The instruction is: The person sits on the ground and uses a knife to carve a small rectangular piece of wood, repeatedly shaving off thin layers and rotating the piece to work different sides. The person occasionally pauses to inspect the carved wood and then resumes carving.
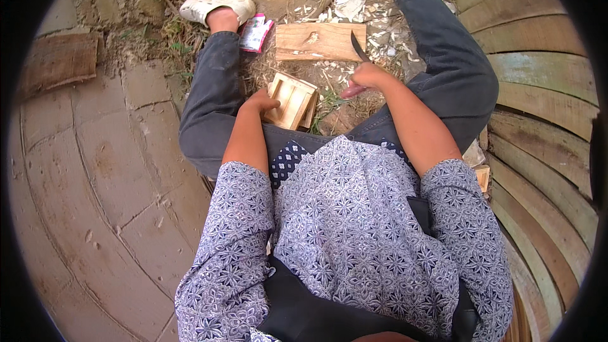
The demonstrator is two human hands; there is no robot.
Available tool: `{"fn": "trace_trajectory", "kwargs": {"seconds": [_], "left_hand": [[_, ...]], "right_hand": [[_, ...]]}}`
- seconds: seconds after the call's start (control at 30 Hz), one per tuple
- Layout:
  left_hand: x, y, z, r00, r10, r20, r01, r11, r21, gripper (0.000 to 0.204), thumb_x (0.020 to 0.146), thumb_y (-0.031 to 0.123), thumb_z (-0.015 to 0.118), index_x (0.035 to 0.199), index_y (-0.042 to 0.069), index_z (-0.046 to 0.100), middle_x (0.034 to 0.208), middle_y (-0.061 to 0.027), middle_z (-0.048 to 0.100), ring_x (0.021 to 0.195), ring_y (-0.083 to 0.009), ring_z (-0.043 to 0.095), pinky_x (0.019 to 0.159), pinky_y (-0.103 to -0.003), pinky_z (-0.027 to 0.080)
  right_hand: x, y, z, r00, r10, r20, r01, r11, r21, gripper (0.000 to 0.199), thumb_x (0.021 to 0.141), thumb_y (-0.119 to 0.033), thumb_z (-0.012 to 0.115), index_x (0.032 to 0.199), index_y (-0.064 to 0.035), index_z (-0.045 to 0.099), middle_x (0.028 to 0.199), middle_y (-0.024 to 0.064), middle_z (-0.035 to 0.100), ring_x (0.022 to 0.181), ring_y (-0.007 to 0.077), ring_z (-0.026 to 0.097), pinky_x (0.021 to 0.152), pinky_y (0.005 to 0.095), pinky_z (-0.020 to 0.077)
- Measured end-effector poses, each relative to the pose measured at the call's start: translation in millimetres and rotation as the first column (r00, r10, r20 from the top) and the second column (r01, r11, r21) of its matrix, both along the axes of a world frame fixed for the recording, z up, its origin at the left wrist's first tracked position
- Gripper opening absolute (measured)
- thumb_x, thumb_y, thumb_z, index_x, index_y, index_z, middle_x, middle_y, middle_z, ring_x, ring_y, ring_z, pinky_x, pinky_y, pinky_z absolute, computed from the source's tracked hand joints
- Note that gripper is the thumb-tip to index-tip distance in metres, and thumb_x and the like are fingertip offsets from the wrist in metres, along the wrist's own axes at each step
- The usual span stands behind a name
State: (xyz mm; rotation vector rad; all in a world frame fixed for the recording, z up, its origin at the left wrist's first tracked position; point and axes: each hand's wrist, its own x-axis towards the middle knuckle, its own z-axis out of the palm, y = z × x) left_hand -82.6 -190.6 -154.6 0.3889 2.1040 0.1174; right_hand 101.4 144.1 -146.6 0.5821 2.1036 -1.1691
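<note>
Head view, one entry per item.

1. Small wooden frame piece: pale, box-like with raised ribs, tilted on its lower edge between your knees, just below picture centre. Your left hand sits at its 9 o'clock side, its grip closed on the frame's left edge, apparently to steady it at a slant so the ribbed face turns toward the blade.

2. Knife: dark, curved blade, pointing up toward 12 o'clock. Your right hand has its grip wrapped tight round the handle, which is hidden inside the fist. The blade stands apart from the frame, at its 2 o'clock, its tip over the block's right end.

3. Wooden block: flat, rectangular, lying on the ground at 12 o'clock from the frame; it probably serves as a chopping base, judging by the nick in its top face and the pale wood chips scattered around it.

4. Pink wrapper: on the ground just beside the block, at its 9 o'clock, near your left foot's white sandal.

5. Curved wooden planks: stacked at 3 o'clock of the picture.

Hard to make out: the frame's lower part is cut off by your trousers; your right foot leaves the picture's top edge; small wood pieces at your right hip are partly hidden by your arm.
</note>
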Motion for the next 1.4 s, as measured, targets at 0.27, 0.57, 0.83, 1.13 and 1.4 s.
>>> {"fn": "trace_trajectory", "kwargs": {"seconds": [0.27,0.57,0.83,1.13,1.4], "left_hand": [[-2,9,6,0.944,0.308,0.12,-0.309,0.951,-0.013,0.084,0.07,0.034,0.082,0.136,-0.008,0.052,0.112,-0.0185,0.07,0.093,-0.0285,0.07,0.077,-0.04,0.056],[26,45,61,0.963,0.268,-0.005,-0.249,0.902,0.352,0.09,0.067,0.026,0.084,0.138,-0.004,0.038,0.122,-0.02,0.057,0.111,-0.0284,0.059,0.094,-0.04,0.049],[-7,93,138,0.825,0.512,0.24,-0.455,0.351,0.818,0.046,0.084,0.024,0.07,0.122,0.002,0.059,0.109,-0.0084,0.064,0.094,-0.0245,0.066,0.083,-0.041,0.056],[-27,62,320,0.678,0.512,0.527,-0.421,-0.317,0.85,0.068,0.069,0.029,0.071,0.129,-0.002,0.058,0.127,-0.0216,0.061,0.118,-0.0411,0.057,0.097,-0.057,0.046],[-30,149,414,0.7,0.477,0.532,-0.331,-0.443,0.833,0.062,0.078,0.023,0.059,0.134,-0.003,0.05,0.127,-0.0266,0.055,0.117,-0.0426,0.054,0.096,-0.06,0.046]], "right_hand": [[34,18,17,0.849,-0.525,0.055,0.458,0.785,0.418,0.052,0.083,-0.03,0.07,0.129,-0.0063,0.065,0.129,0.0175,0.067,0.122,0.0323,0.064,0.1,0.0453,0.0507],[26,9,-28,0.932,-0.36,0.026,0.319,0.855,0.409,0.056,0.076,-0.034,0.077,0.128,-0.0141,0.066,0.129,0.0125,0.068,0.122,0.0322,0.064,0.099,0.0467,0.0511],[-4,21,21,0.378,-0.871,-0.314,0.595,0.488,-0.639,0.032,0.08,-0.028,0.081,0.097,-0.0011,0.077,0.089,0.0076,0.077,0.079,0.0158,0.072,0.075,0.0305,0.056],[264,13,160,0.193,-0.885,-0.424,0.231,0.461,-0.857,0.041,0.089,-0.026,0.079,0.116,-0.0016,0.06,0.098,0.0039,0.069,0.087,0.0094,0.066,0.075,0.0264,0.0538],[407,-30,-12,0.144,-0.924,-0.354,0.862,0.293,-0.414,0.037,0.09,-0.033,0.078,0.108,-0.0075,0.059,0.09,0.0043,0.064,0.079,0.0143,0.061,0.072,0.0322,0.0508]]}}
